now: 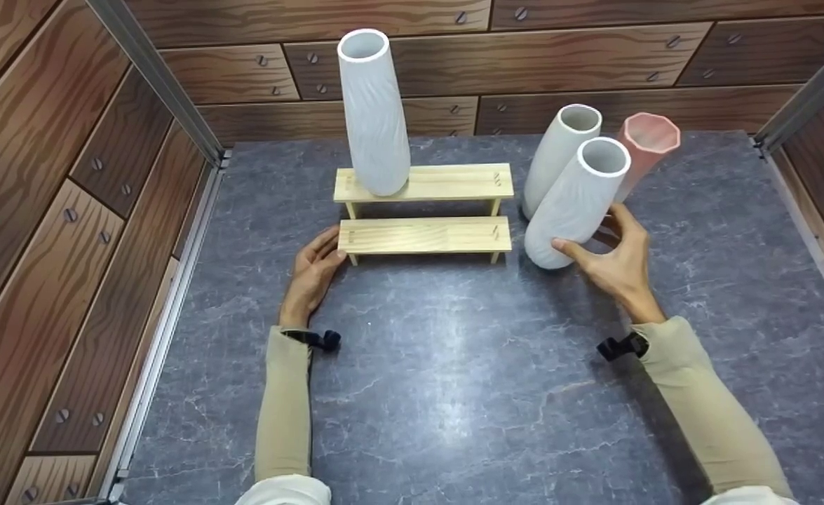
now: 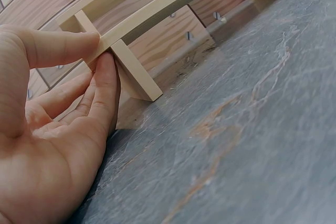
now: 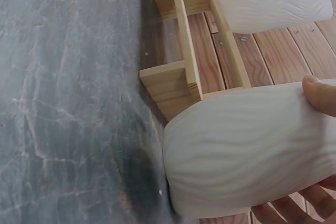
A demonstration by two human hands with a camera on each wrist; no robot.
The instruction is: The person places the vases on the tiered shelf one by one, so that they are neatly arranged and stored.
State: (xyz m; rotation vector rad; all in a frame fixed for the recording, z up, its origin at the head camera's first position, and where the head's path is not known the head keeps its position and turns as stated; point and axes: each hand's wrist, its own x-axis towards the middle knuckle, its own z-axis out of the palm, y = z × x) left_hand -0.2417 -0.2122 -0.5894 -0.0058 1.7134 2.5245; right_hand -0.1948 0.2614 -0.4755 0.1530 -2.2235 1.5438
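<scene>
Head view: hands [image 1: 313, 272] [image 1: 617, 263] pinch wooden stand [image 1: 422, 237] (left) and nearest vase [image 1: 574, 209] (right), its long axis near-upright, mouth up.

A pink vase [image 1: 650, 151] with a faceted rim stands near the right rear corner of the veined grey worktop [image 1: 454, 393]. Wood-grain panels [image 1: 552, 66] — dotted with slotted screw heads [image 1: 521, 13] — line the rear and side edges; a metal rail [image 1: 158, 344] follows the left edge.

White glare on tabletop [image 1: 447, 400], soft shadows, wrist views seemingly hazy
</scene>
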